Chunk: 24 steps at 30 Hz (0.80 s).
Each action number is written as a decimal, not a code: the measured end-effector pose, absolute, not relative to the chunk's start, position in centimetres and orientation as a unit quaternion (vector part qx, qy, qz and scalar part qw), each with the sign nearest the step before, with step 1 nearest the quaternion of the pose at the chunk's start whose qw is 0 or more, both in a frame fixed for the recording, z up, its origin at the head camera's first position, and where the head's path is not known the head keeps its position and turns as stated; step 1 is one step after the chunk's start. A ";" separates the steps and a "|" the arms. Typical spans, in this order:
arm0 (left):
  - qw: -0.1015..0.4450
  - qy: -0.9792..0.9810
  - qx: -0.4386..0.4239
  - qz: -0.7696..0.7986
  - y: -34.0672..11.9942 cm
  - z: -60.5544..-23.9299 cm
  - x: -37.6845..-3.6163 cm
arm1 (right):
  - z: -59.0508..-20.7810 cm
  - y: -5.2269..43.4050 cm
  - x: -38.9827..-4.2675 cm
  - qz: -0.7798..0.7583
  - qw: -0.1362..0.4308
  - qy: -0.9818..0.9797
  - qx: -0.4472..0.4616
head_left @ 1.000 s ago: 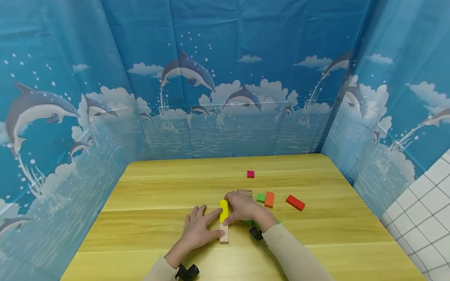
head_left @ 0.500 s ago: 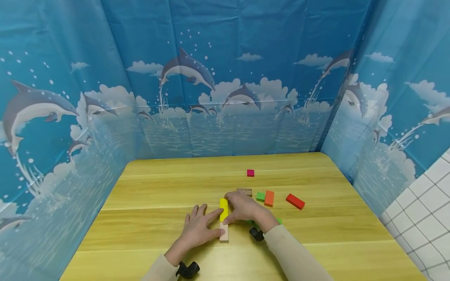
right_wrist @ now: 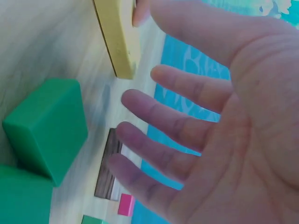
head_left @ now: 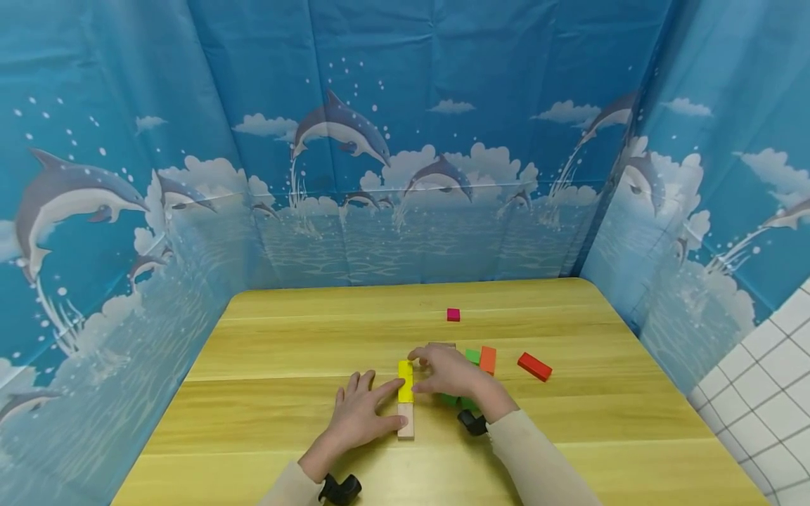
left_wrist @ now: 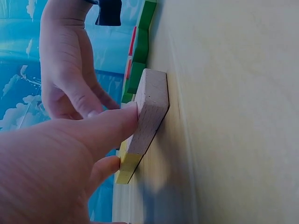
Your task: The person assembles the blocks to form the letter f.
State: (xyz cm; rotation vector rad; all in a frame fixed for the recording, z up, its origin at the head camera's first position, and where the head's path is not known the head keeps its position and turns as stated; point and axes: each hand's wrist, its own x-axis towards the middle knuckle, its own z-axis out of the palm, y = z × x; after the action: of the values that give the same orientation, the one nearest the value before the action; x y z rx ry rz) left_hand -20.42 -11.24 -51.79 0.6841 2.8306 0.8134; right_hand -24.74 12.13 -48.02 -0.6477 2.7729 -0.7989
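Note:
A yellow block [head_left: 406, 370] and a pale wooden block [head_left: 408, 412] lie end to end in a line on the table. My left hand [head_left: 358, 414] spreads beside them, index fingertip on the yellow block and thumb on the wooden one. In the left wrist view that thumb presses on the upper face of the wooden block [left_wrist: 152, 109]. To the right of the line, my right hand [head_left: 451, 372] holds nothing. Its fingers are loosely extended in the right wrist view, apart from the yellow block [right_wrist: 117, 39], with green blocks [right_wrist: 49, 126] close by.
Behind the right hand lie a brown wood-grain block [right_wrist: 107, 168], a small green block [head_left: 472, 356] and an orange block [head_left: 488, 359]. A red block [head_left: 534, 367] lies farther right, a small pink one [head_left: 453, 315] farther back. A dolphin-print curtain [head_left: 405, 239] surrounds the table [head_left: 285, 330].
The right hand has let go of the yellow block and drawn slightly to the right. The left hand stays with its fingertips on the two blocks.

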 end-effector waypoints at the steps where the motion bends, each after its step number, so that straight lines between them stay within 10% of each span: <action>1: 0.059 0.935 0.225 0.269 -11.2 -51.8 -20.4 | -48.0 12.3 -24.8 -0.276 0.086 0.932 -0.217; 24: 0.047 0.934 0.225 0.273 -11.3 -52.5 -20.3 | -50.2 16.2 -27.5 -0.298 -0.077 0.943 -0.128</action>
State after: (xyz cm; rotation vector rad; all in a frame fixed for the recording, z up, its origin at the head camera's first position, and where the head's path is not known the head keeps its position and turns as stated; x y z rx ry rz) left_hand -20.27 -11.30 -52.49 0.6877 2.8494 0.8330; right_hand -27.53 16.23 -50.17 -0.4236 3.1163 -0.9859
